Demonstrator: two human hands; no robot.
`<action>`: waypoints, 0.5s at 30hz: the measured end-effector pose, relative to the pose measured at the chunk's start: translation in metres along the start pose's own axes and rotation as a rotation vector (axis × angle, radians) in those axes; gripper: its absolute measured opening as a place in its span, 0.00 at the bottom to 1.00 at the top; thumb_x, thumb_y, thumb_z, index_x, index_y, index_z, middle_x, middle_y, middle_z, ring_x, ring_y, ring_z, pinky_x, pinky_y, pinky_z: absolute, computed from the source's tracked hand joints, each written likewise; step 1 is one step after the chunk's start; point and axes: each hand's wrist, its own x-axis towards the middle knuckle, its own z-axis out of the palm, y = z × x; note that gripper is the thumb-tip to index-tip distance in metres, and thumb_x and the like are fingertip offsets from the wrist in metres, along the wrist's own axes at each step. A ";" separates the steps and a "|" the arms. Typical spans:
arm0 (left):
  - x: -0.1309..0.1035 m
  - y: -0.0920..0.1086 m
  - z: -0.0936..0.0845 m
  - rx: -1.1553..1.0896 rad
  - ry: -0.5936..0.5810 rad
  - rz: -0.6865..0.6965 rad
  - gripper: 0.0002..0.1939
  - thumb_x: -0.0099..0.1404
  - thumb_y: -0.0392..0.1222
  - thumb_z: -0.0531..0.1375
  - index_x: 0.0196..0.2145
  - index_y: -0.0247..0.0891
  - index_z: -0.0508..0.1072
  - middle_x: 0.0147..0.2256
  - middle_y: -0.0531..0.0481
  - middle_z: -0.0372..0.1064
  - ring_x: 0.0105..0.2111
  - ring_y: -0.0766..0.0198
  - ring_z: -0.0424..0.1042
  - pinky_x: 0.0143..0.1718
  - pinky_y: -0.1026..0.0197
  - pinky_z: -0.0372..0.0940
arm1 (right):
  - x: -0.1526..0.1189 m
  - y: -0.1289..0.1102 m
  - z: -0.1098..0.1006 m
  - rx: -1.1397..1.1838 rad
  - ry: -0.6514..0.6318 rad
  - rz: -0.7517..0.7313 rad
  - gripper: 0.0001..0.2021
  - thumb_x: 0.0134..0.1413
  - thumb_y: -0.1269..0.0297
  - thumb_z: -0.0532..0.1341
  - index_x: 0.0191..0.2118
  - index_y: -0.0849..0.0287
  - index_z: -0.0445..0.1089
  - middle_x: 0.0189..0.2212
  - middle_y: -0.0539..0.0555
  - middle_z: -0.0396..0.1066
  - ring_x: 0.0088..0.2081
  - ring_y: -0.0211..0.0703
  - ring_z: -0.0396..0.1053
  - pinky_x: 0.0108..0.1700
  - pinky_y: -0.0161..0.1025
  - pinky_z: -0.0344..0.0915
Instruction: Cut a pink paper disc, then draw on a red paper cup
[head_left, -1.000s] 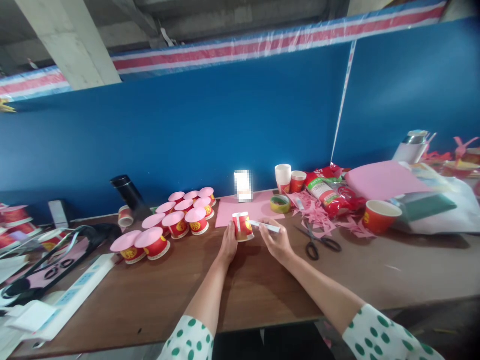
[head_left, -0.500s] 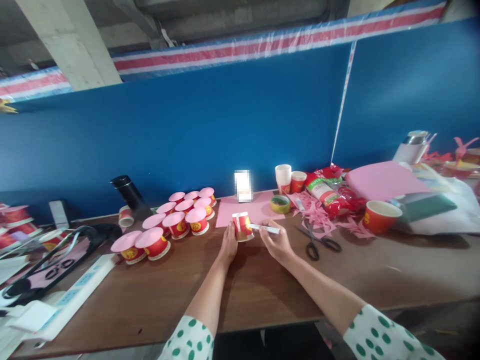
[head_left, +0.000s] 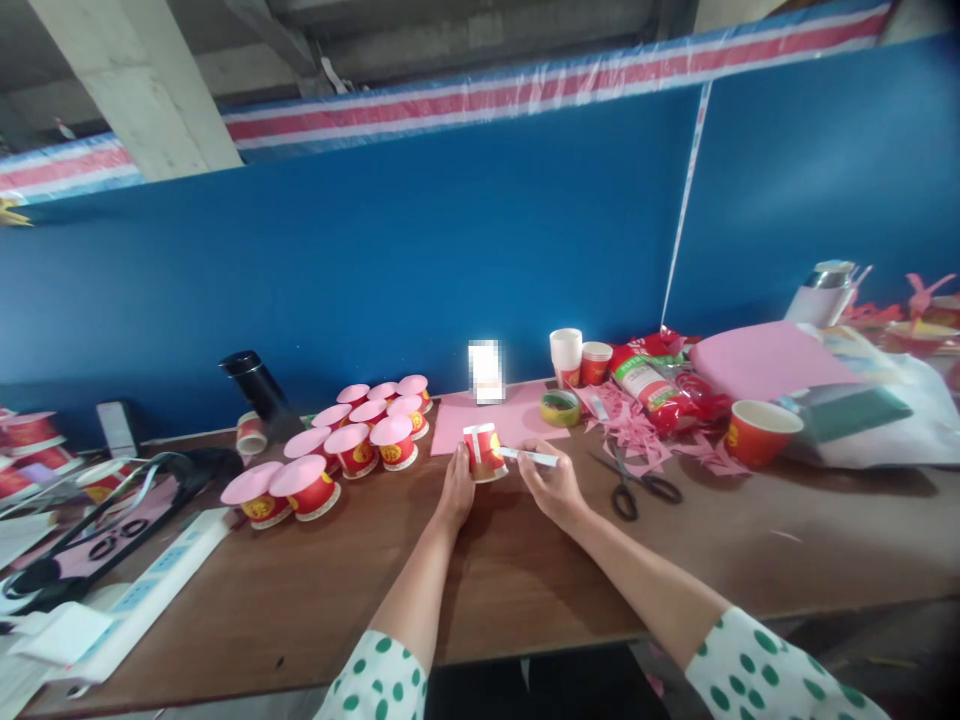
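A red paper cup (head_left: 484, 455) stands upside down on the wooden table, its closed end up and a pale strip down its side. My left hand (head_left: 457, 484) is wrapped round the cup's left side. In my right hand (head_left: 553, 486) is a slim white pen (head_left: 536, 459), held in a writing grip with its tip at the cup's right side. Whether the tip touches the cup I cannot tell. Behind the cup lies a pink sheet (head_left: 452, 422). Black-handled scissors (head_left: 634, 490) rest to the right of my right hand.
Several upturned cups with pink discs on top (head_left: 349, 450) stand at left, near a black bottle (head_left: 253, 378) and a white power strip (head_left: 150, 590). Behind are a tape roll (head_left: 560, 408) and stacked cups (head_left: 566, 355). Pink paper shreds (head_left: 636, 435) and another red cup (head_left: 761, 434) are at right.
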 end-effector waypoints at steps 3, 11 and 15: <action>0.000 0.003 0.000 0.033 0.016 -0.050 0.20 0.62 0.41 0.51 0.49 0.28 0.66 0.57 0.34 0.54 0.59 0.51 0.49 0.59 0.54 0.44 | 0.000 0.001 0.000 -0.008 0.011 -0.003 0.10 0.54 0.61 0.54 0.31 0.60 0.68 0.21 0.49 0.64 0.20 0.34 0.58 0.23 0.31 0.57; -0.002 0.012 0.001 -0.063 -0.021 -0.003 0.19 0.62 0.47 0.51 0.43 0.31 0.70 0.50 0.36 0.64 0.56 0.52 0.56 0.57 0.54 0.51 | 0.001 0.000 -0.001 0.100 0.045 0.027 0.11 0.54 0.60 0.54 0.31 0.61 0.68 0.23 0.52 0.69 0.24 0.37 0.63 0.26 0.32 0.60; -0.003 0.013 0.006 -0.268 -0.124 0.002 0.24 0.64 0.53 0.46 0.45 0.32 0.68 0.46 0.39 0.69 0.47 0.55 0.67 0.49 0.54 0.62 | 0.002 0.001 0.000 0.166 0.114 0.045 0.10 0.55 0.61 0.54 0.31 0.61 0.67 0.24 0.52 0.69 0.26 0.39 0.65 0.29 0.33 0.61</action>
